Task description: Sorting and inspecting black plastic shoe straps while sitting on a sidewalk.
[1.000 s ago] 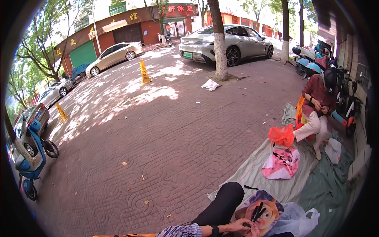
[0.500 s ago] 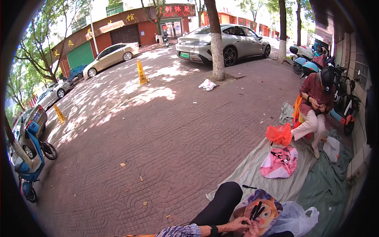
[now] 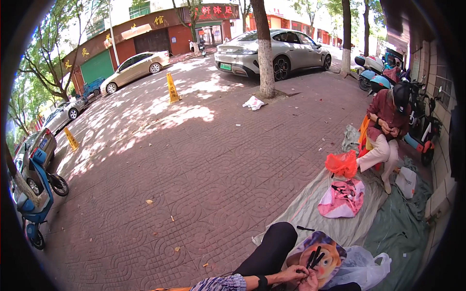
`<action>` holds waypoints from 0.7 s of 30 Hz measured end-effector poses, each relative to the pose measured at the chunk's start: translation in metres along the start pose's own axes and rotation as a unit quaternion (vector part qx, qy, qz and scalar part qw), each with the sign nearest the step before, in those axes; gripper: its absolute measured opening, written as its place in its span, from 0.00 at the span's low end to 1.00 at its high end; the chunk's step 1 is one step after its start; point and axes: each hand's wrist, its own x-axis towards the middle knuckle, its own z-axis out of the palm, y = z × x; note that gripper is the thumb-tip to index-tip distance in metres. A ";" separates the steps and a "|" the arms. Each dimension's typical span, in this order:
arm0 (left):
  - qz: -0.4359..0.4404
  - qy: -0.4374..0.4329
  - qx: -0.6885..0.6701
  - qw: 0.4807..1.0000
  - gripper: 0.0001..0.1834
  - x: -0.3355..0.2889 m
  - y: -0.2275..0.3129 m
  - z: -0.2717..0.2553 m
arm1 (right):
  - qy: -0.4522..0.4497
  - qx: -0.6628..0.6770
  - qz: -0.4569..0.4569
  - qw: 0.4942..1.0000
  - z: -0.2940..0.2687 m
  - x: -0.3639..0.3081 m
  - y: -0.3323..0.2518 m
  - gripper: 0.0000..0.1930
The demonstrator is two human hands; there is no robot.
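Observation:
At the lower edge, my left hand [image 3: 291, 274] and my right hand [image 3: 309, 281] meet, fingertips pinched together. Something small and dark seems to be between them, too small to name. Just beyond the fingers, several thin black strips [image 3: 315, 257] lie on a colourful printed sheet [image 3: 330, 250] with a cartoon face, over my lap. A black band [image 3: 262, 282] circles my left wrist. Beside the sheet rests a clear plastic bag [image 3: 365, 266]. One more black strip [image 3: 305, 228] lies on the grey ground cloth past my knee.
A co-worker [image 3: 388, 114] in a dark red top and black cap sits at the right, hands together. Near them are a red plastic bag [image 3: 341, 165], a pink bag [image 3: 342, 199] bearing dark pieces, and a white bag [image 3: 406, 182]. Parked scooters [image 3: 421, 140] line the wall.
My hands stay together, with only slight finger movement. The whole view has shifted a little; the co-worker and the things on the cloth look otherwise the same.

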 end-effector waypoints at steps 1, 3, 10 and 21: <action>0.000 0.000 0.000 1.000 0.06 0.000 -0.001 0.000 | -0.002 0.004 0.002 1.000 -0.001 0.000 0.000 0.17; -0.011 -0.009 -0.006 1.000 0.06 0.000 -0.001 -0.002 | -0.007 0.011 0.006 1.000 -0.003 0.001 0.002 0.17; -0.018 -0.055 -0.012 0.998 0.05 0.001 -0.008 -0.004 | -0.026 0.036 0.019 0.999 -0.009 0.004 0.004 0.17; -0.057 -0.030 0.023 0.998 0.05 0.004 -0.012 -0.005 | 0.015 0.040 0.016 0.999 0.016 -0.004 -0.001 0.16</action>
